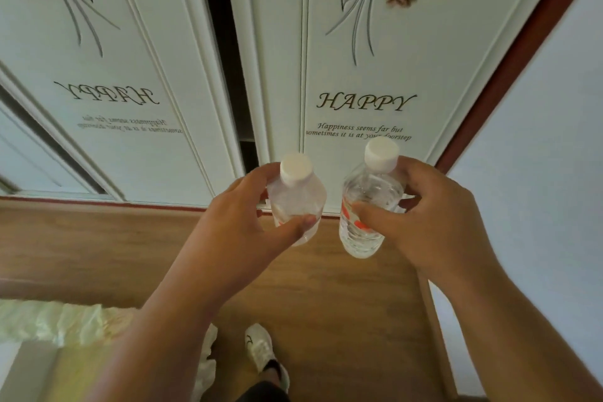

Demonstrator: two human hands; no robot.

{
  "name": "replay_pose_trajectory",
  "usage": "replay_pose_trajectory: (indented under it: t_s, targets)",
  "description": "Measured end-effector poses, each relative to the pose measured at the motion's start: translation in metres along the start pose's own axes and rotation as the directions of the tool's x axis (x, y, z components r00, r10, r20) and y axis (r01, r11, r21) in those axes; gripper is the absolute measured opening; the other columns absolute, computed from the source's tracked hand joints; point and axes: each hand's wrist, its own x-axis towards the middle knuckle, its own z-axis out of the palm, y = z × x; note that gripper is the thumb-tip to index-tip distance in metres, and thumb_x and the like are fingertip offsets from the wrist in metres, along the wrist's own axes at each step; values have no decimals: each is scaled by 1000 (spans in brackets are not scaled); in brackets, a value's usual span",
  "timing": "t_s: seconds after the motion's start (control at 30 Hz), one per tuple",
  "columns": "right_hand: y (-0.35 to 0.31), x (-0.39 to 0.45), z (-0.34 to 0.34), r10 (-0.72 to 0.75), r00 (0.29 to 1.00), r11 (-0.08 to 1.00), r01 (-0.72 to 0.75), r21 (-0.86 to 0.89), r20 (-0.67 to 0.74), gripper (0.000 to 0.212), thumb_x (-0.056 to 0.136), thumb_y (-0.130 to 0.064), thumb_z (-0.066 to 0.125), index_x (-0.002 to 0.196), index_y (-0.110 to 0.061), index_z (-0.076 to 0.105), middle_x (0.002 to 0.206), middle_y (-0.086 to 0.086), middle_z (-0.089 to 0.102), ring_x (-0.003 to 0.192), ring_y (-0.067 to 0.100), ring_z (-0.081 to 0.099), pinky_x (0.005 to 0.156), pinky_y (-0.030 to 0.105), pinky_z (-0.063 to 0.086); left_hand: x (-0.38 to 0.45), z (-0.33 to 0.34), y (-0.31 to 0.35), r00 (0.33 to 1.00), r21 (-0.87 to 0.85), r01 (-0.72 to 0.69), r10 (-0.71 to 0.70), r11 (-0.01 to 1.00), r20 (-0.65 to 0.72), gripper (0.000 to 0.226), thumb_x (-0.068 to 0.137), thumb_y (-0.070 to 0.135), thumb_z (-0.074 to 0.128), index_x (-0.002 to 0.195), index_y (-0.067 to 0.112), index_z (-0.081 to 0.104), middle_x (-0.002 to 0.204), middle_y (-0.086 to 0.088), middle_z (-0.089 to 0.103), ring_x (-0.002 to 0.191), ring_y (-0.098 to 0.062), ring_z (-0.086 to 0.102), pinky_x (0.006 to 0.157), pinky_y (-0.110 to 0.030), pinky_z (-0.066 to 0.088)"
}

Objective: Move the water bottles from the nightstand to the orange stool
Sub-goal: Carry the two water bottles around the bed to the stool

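I hold two clear plastic water bottles with white caps, upright in the air over a wooden floor. My left hand point(243, 222) is wrapped around the left bottle point(298, 196), thumb across its front. The right bottle point(370, 202) carries a red and white label, and my right hand point(434, 222) grips it around the middle. The two bottles hang side by side, a small gap between them. Neither the nightstand nor the orange stool is in view.
White wardrobe doors point(359, 75) with flower prints and the word HAPPY stand straight ahead, a dark gap point(228, 59) between two of them. A pale wall point(538, 140) runs along the right. Pale bedding point(58, 320) lies at the lower left. My white shoe point(261, 349) is on the floor below.
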Motion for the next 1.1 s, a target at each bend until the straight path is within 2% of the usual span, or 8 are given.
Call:
replay_pose_trajectory:
  t_s: [0.07, 0.27, 0.5, 0.6, 0.77, 0.87, 1.0, 1.1]
  targets:
    - [6, 17, 0, 44, 998, 999, -45, -17, -34, 63, 67, -54, 83, 124, -44, 59, 104, -32, 66, 92, -9, 63, 78, 20, 51, 32, 8, -4, 999, -19, -26, 26, 999, 38, 80, 68, 74, 66, 137, 50, 36, 131, 26, 50, 110, 3, 49, 92, -27, 45]
    - [6, 88, 19, 154, 984, 983, -162, -88, -92, 67, 65, -54, 82, 126, -42, 59, 107, -28, 67, 97, -3, 63, 85, 30, 55, 133, 6, -28, 990, -78, -102, 109, 992, 95, 80, 67, 78, 63, 137, 49, 37, 132, 24, 54, 109, -3, 57, 92, -32, 52]
    - [-24, 176, 78, 161, 982, 983, -169, -78, -97, 71, 64, -58, 83, 129, -43, 57, 113, -27, 67, 104, 1, 64, 90, 37, 56, 223, -32, -77, 990, -104, -90, 100, 991, 95, 79, 70, 70, 68, 139, 47, 38, 134, 25, 53, 109, -2, 57, 91, -28, 48]
    - [-39, 206, 111, 130, 991, 988, -132, -80, -22, 69, 65, -57, 84, 127, -43, 58, 112, -28, 67, 105, 0, 63, 89, 35, 55, 243, -52, -102, 996, -84, -63, 68, 994, 58, 79, 71, 68, 70, 139, 47, 36, 134, 24, 52, 108, -2, 54, 92, -28, 49]
    - [-73, 257, 168, 29, 993, 996, -19, -89, 114, 68, 66, -59, 83, 127, -43, 57, 108, -34, 62, 100, -7, 61, 80, 18, 45, 254, -91, -148, 998, -74, 52, -54, 996, -28, 80, 70, 69, 70, 139, 47, 36, 134, 24, 53, 112, 0, 53, 98, -36, 52]
    - [-93, 288, 210, -68, 978, 995, 82, -59, 198, 57, 65, -60, 83, 114, -51, 53, 93, -45, 53, 85, -19, 56, 68, 6, 36, 254, -116, -181, 981, -58, 149, -154, 987, -114, 80, 69, 70, 69, 139, 48, 36, 135, 23, 52, 109, 3, 52, 95, -33, 52]
    - [-123, 327, 267, -199, 922, 979, 201, 30, 332, 64, 66, -61, 82, 122, -46, 55, 100, -37, 55, 83, -16, 54, 64, 5, 32, 247, -150, -213, 926, -30, 286, -285, 958, -250, 80, 70, 70, 68, 140, 44, 39, 136, 22, 52, 111, 3, 52, 96, -27, 49]
    - [-151, 359, 304, -305, 838, 952, 270, 142, 452, 66, 65, -59, 83, 123, -46, 54, 103, -34, 56, 82, -13, 56, 64, 5, 34, 243, -176, -224, 853, -19, 397, -377, 917, -360, 76, 71, 67, 70, 137, 47, 39, 131, 25, 53, 108, 3, 52, 97, -32, 49]
